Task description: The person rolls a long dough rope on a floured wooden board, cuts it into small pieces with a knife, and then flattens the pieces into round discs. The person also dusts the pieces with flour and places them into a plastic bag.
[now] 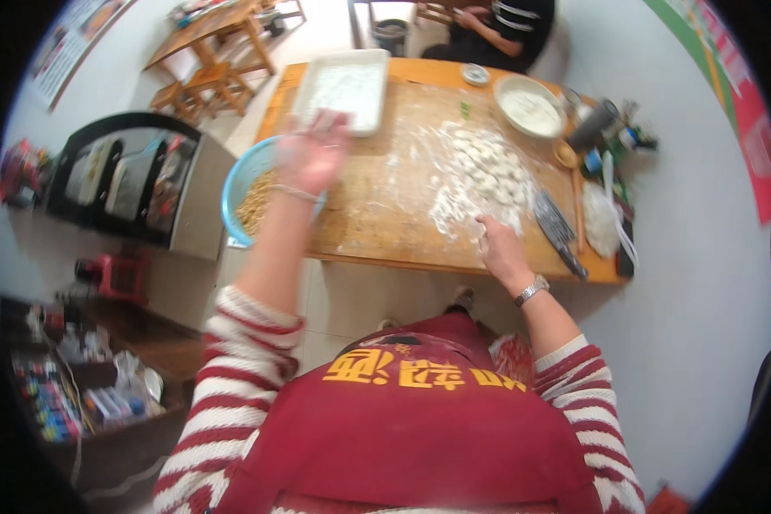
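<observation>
My left hand is blurred, palm showing and fingers extended, with nothing visible in it. It is over the far-right rim of a blue basin holding a brown, crumbly filling, and overlaps the near-left corner of a white tray with a floury white layer. Near the board's front edge, my right hand has its fingers partly curled beside scattered flour; whether something small is pinched there is hidden. Beyond it lies a heap of small floured dough pieces on the wooden board.
A cleaver rests right of my right hand, beside a wooden rolling pin and a plastic bag. Behind them stand a bowl of flour, a dark cylinder and a small dish. A person sits beyond the table.
</observation>
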A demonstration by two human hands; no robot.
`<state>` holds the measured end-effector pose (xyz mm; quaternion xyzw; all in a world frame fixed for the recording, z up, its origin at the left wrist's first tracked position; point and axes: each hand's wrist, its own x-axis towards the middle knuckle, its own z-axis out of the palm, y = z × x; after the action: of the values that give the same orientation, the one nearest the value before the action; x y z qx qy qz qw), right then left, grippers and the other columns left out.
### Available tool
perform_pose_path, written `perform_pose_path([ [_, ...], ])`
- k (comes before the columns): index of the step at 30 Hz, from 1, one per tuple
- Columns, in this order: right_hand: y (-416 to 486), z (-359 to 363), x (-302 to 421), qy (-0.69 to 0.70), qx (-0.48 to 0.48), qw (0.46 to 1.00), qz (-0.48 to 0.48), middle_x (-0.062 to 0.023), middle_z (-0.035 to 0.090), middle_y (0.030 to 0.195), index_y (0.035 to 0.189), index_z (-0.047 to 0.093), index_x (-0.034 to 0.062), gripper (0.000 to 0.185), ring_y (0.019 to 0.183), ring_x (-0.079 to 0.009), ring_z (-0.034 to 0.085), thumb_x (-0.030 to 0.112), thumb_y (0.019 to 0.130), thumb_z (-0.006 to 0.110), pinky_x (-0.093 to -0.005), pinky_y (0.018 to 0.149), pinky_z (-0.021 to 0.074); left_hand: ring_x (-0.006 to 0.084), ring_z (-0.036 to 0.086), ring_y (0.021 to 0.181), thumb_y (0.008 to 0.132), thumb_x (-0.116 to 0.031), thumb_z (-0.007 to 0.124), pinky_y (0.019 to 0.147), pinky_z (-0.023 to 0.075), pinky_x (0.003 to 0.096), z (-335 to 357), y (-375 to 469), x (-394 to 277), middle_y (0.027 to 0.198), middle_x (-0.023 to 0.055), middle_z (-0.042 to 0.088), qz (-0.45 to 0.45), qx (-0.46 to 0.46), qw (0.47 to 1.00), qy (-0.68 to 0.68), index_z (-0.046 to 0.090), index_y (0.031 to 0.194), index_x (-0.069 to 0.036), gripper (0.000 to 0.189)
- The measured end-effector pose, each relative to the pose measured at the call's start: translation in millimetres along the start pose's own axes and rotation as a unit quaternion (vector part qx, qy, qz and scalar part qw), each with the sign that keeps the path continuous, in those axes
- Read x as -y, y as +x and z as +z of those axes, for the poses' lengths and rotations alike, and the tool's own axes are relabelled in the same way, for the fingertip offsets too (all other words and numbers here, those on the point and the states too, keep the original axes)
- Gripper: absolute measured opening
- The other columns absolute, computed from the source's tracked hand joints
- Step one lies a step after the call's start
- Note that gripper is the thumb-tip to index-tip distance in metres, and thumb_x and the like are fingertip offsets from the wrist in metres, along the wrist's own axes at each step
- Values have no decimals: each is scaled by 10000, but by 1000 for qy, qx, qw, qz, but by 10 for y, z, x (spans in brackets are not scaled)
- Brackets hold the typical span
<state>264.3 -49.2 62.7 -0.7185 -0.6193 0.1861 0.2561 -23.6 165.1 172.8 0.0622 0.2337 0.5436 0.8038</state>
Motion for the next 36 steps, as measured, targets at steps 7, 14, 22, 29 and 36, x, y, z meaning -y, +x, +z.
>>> perform_pose_path([
  [7, -1581, 214, -521, 108, -183, 919, 332, -187, 613, 614, 636, 650, -23, 390, 584, -301, 618, 273, 856, 778, -412, 622, 484, 285, 651, 1087, 1062, -327, 528, 903, 586, 394, -699, -639, -676, 1112, 142, 660, -36, -84, 990, 105, 642, 1140, -8, 348],
  [14, -2728, 610, -918, 25, -38, 863, 503, -263, 348, 1567, 1476, 476, -18, 870, 1451, -328, 377, 93, 707, 868, -441, 1164, 396, 186, 693, 889, 1028, -258, 573, 765, 578, 311, -1161, -1425, -163, 1021, 69, 713, -149, -81, 949, 264, 680, 1075, -55, 234],
  [22, -3353, 1264, -1555, 326, -22, 739, 589, -57, 683, 870, 991, 712, -11, 213, 803, -196, 657, 111, 824, 766, -335, 667, 510, 94, 654, 855, 958, -148, 697, 726, 502, 251, -804, -1442, 345, 925, 15, 708, -146, 4, 773, 617, 702, 1058, -33, 152],
  [29, -4390, 1719, -2568, -193, 253, 925, 207, -116, 706, 957, 1103, 699, 106, 240, 847, -278, 693, 259, 934, 622, -429, 703, 557, 103, 643, 869, 949, -131, 712, 795, 530, 281, -651, -1195, 472, 943, 23, 710, -68, 107, 668, 733, 705, 1096, -9, 191],
  [36, -4721, 2054, -1832, -11, 487, 733, 474, -100, 703, 1286, 1243, 733, 157, 328, 1199, -295, 667, 272, 948, 650, -432, 958, 550, 104, 649, 926, 999, -70, 633, 809, 500, 249, -81, -914, 514, 1014, 28, 701, -105, 87, 633, 762, 678, 1118, -17, 138],
])
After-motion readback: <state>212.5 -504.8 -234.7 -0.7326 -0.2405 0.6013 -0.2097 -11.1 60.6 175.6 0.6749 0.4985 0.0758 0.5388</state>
